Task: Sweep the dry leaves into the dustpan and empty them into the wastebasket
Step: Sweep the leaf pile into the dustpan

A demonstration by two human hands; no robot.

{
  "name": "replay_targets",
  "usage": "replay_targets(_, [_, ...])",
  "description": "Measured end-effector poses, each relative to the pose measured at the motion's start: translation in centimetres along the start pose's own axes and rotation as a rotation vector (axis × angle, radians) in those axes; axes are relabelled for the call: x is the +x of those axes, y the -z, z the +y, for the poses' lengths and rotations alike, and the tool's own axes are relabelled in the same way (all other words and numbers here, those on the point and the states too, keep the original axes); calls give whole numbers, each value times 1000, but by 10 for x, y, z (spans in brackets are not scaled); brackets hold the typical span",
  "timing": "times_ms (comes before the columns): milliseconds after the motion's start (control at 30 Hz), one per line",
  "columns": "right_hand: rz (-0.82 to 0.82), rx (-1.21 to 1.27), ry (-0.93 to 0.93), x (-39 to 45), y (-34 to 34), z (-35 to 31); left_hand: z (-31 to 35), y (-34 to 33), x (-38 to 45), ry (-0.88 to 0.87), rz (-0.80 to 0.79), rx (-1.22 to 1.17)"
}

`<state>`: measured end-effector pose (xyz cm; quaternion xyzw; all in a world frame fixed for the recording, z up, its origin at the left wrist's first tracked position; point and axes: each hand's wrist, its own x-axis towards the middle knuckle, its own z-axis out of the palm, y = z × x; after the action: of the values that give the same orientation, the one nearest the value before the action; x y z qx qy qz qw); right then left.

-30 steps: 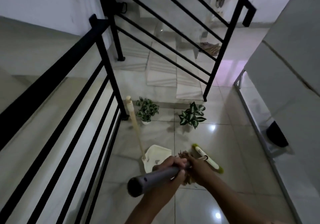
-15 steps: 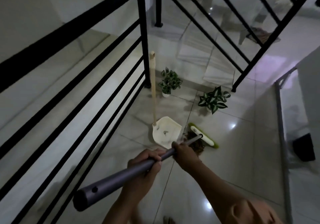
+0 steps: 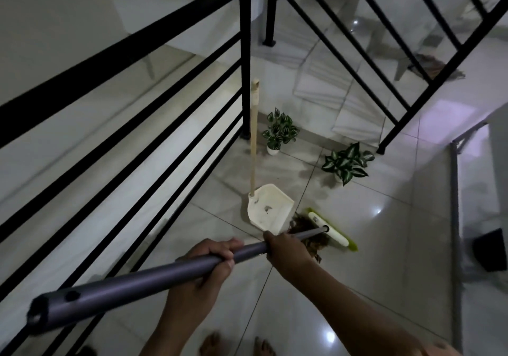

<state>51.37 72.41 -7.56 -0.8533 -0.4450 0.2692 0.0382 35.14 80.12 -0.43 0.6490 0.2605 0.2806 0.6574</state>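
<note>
we had both hands, left hand [image 3: 204, 269] and right hand [image 3: 286, 251], wrapped round the grey metal broom handle [image 3: 132, 287] | brown dry leaves [image 3: 305, 230] piled just beside the cream plastic dustpan [image 3: 268, 208]

The right hand [image 3: 286, 251] hides part of the dry leaves [image 3: 308, 234]; the feet [image 3: 236, 346] at six o'clock are cut off; specks inside the dustpan [image 3: 270, 207] are too small to identify.

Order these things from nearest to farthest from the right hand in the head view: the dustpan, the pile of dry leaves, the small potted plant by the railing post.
From the right hand:
1. Pile of dry leaves, just beyond the hand, against the broom head.
2. Dustpan, ahead and slightly left, standing upright on the floor.
3. Small potted plant, farthest, near the railing post.
</note>
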Motion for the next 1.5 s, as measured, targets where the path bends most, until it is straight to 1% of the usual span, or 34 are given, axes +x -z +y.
replay_targets(200, [66, 63, -97, -10, -4, 14, 2, -10, 13, 8, -88, -36])
replay_targets(367, [88, 154, -216, -12, -10, 34, -2, -32, 24, 54, -170, -85])
replay_targets(567, [53, 180, -306, -7, -15, 52, -12, -45, 36, 106, -283, -45])
replay_targets(633, [40, 158, -296, 1, -14, 50, -13, -41, 43, 120, -286, -32])
replay_targets(900, [65, 153, -209, 27, -15, 26, -12, -11, 67, 157, -215, -53])
replay_targets(1100, [56, 129, -87, 45, -5, 1, -3, 15, 72, 85, -180, -6])
replay_targets(1233, [25, 88, 8, 57, 4, -24, 5, 38, 70, 59, -118, 16])
replay_targets(1333, [8, 49, 76, 65, 13, -41, 8, 53, 69, 5, -77, 42])
replay_targets(1500, [29, 1, 140, 67, 22, -63, 13, 71, 65, -51, -35, 68])
